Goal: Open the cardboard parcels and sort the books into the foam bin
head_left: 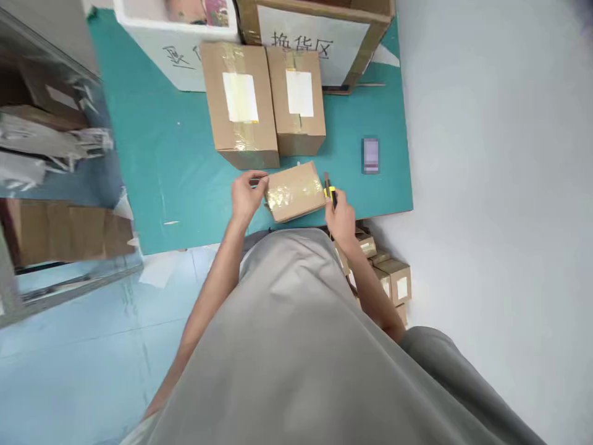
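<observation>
A taped carton (296,191) is pinched at one end by the left hand (247,196), a cutter (332,191) is clasped beside it in the right hand (341,216), and beyond both are set a box (365,46) labelled “换货区” and a white box (185,40) of pinkish items (188,9).

A loose, creased grey top (296,321) is being worn; forearms (217,272) are being left bare beside it.

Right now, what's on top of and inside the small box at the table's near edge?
Shiny tape shows on top of the small box. Its contents cannot be seen: the cardboard top and side facing the camera cover them.
</observation>
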`<state>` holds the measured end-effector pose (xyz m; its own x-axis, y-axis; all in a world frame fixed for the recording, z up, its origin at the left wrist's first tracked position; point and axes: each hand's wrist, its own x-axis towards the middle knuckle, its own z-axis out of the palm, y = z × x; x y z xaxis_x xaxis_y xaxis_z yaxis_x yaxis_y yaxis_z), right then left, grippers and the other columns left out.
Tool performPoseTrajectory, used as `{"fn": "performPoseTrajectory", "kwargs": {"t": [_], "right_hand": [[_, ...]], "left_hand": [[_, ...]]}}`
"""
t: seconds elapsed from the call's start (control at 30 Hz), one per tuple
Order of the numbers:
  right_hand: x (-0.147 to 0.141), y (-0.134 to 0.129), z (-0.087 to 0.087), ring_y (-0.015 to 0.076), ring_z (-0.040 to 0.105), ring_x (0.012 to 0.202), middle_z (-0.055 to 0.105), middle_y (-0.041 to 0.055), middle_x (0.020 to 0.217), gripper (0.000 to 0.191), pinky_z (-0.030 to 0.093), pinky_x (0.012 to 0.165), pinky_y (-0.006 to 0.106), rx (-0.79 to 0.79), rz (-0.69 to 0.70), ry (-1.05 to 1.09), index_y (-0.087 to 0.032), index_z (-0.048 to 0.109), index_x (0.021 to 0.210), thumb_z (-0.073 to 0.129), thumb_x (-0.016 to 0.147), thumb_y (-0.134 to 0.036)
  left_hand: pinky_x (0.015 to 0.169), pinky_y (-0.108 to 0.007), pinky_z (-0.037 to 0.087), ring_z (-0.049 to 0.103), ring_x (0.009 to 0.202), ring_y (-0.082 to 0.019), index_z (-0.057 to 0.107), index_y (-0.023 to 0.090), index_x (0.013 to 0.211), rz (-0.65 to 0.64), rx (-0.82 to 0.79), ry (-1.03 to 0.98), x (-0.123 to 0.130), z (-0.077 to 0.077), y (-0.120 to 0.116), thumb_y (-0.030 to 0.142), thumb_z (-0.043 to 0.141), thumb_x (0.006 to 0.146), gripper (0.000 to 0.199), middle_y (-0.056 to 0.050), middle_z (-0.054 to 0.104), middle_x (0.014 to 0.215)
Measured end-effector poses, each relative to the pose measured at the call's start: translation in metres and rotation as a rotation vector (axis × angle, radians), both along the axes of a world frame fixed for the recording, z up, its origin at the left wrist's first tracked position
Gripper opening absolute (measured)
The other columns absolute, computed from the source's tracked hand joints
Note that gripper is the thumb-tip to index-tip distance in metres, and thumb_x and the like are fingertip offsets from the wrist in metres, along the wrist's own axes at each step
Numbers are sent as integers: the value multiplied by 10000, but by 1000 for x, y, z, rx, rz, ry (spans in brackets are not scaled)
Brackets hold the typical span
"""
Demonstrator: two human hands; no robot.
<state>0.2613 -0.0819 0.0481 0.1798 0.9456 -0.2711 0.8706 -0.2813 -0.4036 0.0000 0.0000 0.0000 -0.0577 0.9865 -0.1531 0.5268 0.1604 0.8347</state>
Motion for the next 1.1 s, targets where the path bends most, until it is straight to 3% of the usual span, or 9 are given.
{"fn": "performPoseTrajectory", "kwargs": {"t": [0.07, 0.13, 0.2, 0.3, 0.47, 0.63, 0.97, 1.1], "right_hand": [[-5, -7, -6, 370, 770, 1056, 785, 199, 1245, 476, 559, 921, 412, -44, 34, 14, -108, 532, 1489, 372, 1117, -359], [-8, -12, -10, 368, 771, 1042, 797, 185, 1214, 473, 562, 917, 412, -64, 49, 20, -120, 540, 1486, 383, 1112, -363], [-8, -14, -8, 370, 769, 1035, 804, 178, 1193, 484, 566, 914, 420, -54, 42, 17, -122, 540, 1492, 368, 1111, -368], [-6, -14, 3, 364, 757, 1079, 796, 180, 1235, 509, 566, 938, 421, -20, 38, 13, -116, 530, 1518, 365, 1101, -358], [-7, -9, 29, 329, 709, 1224, 701, 169, 1459, 596, 546, 1031, 404, -19, 162, -14, -122, 420, 1658, 338, 1092, -293], [-18, -1, 40, 330, 728, 1123, 731, 175, 1375, 642, 555, 999, 423, -178, 250, -128, -161, 321, 1727, 325, 1097, -286], [-58, 7, 60, 298, 754, 993, 694, 209, 1305, 685, 588, 907, 440, -367, 219, -366, -207, 75, 1772, 260, 1113, -225], [-62, 6, 69, 281, 758, 989, 698, 212, 1313, 668, 596, 892, 421, -426, 242, -414, -215, 107, 1770, 262, 1120, -213]], "left_hand": [[1004, -423, 583, 725, 1066, -274, 756, 193, 1110, -3, 93, 85, 0, 6, -7, 375, 640, 960, 263, -105, 763, 1126], [1129, -487, 518, 677, 1227, -314, 752, 221, 1166, -86, 174, 144, 6, 12, -14, 433, 664, 971, 301, -114, 736, 1229], [1265, -563, 380, 570, 1415, -351, 748, 261, 1231, -273, 262, 179, 19, 15, -21, 505, 676, 976, 360, -106, 681, 1386], [1341, -642, 188, 434, 1553, -382, 757, 301, 1272, -492, 290, 186, 39, 14, -29, 597, 653, 986, 425, -79, 589, 1561], [1328, -665, 183, 429, 1551, -387, 732, 311, 1344, -390, 255, 197, 45, 3, -32, 660, 588, 1009, 505, -89, 486, 1681], [1329, -667, 175, 413, 1559, -388, 733, 315, 1348, -361, 255, 168, 46, 3, -34, 658, 589, 1009, 503, -77, 478, 1690], [1322, -669, 202, 396, 1572, -384, 734, 321, 1350, -362, 244, 192, 49, 6, -39, 578, 593, 1027, 436, -70, 475, 1694], [1323, -666, 199, 393, 1575, -375, 728, 326, 1360, -367, 229, 201, 50, 6, -42, 528, 595, 1030, 410, -66, 462, 1703]]}}
